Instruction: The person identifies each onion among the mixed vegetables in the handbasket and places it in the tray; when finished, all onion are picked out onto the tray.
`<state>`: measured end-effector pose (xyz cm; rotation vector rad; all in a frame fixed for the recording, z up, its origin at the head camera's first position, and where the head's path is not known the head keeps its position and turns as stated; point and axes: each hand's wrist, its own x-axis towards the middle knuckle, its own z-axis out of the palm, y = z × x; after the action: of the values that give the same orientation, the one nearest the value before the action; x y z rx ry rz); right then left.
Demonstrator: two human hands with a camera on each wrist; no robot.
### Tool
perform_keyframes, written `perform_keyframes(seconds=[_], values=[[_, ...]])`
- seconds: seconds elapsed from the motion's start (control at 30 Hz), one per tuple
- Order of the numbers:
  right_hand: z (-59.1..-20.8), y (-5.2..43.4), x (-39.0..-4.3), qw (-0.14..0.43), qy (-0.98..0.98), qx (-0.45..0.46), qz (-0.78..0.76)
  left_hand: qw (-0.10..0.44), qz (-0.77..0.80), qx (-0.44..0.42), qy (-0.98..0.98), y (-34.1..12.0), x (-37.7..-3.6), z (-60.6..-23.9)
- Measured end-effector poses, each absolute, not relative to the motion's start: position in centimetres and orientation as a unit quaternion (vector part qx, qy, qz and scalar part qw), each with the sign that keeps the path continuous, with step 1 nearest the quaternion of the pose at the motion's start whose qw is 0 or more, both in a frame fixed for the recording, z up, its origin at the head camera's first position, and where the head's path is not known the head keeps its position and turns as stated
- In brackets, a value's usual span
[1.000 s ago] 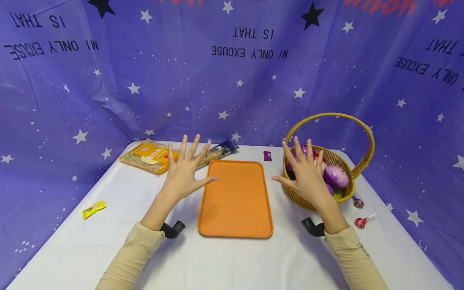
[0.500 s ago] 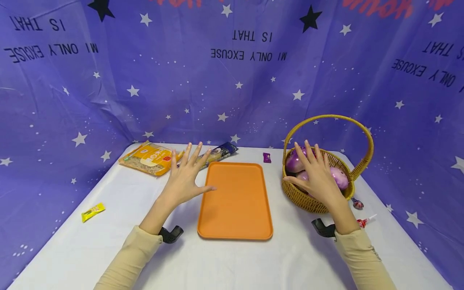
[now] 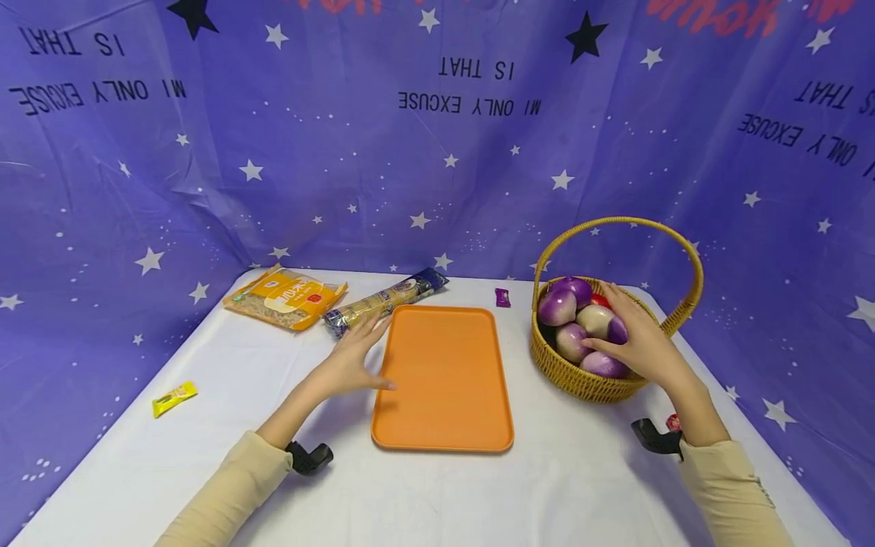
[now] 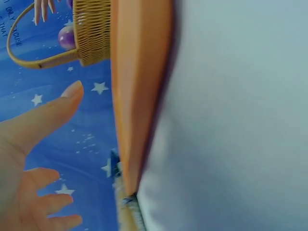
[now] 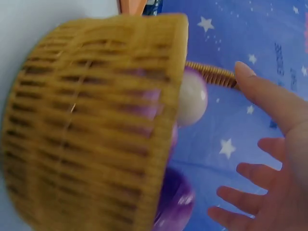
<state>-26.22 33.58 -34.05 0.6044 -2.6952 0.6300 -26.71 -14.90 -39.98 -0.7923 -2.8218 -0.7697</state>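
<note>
A wicker basket (image 3: 581,380) with a tall arched handle holds several glossy purple-and-white round vegetables (image 3: 557,308) that look like turnips, plus something red (image 3: 600,301). Over the basket's right side hovers my right hand (image 3: 642,342), fingers spread and slightly bent, with nothing in it. The right wrist view shows the thumb and fingers (image 5: 260,173) apart from the vegetables and the wicker rim. My left hand (image 3: 349,365) hangs loosely bent at the left edge of an orange tray (image 3: 444,380), holding nothing; its thumb (image 4: 53,113) overlaps the tray in the head view.
Behind the tray lie an orange food packet (image 3: 287,298) and a long blue-and-gold packet (image 3: 390,298). A yellow wrapped sweet (image 3: 174,399) is at the left, a purple one (image 3: 502,297) at the back. A red lollipop (image 3: 673,422) is partly hidden by the right wrist.
My right hand has moved right and turned inward over the basket, uncovering more of its vegetables. My left hand has sunk lower, its fingers less spread, towards the tray's left edge.
</note>
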Motion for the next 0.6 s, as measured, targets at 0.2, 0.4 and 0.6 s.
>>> perform_keyframes(seconds=[0.2, 0.4, 0.6], values=[[-34.2, 36.3, -26.2, 0.116, -0.945, 0.186, 0.242, 0.0, -0.306, -0.249, -0.919, -15.1, -26.9, -41.3], [-33.9, 37.8, -25.9, 0.091, -0.952, 0.19, 0.221, -0.047, -0.317, -0.229, -0.919, -15.1, -27.2, -41.8], [-34.1, 38.7, -26.1, 0.081, -0.956, 0.19, 0.21, -0.079, -0.302, -0.217, -0.925, -15.2, -27.6, -42.0]])
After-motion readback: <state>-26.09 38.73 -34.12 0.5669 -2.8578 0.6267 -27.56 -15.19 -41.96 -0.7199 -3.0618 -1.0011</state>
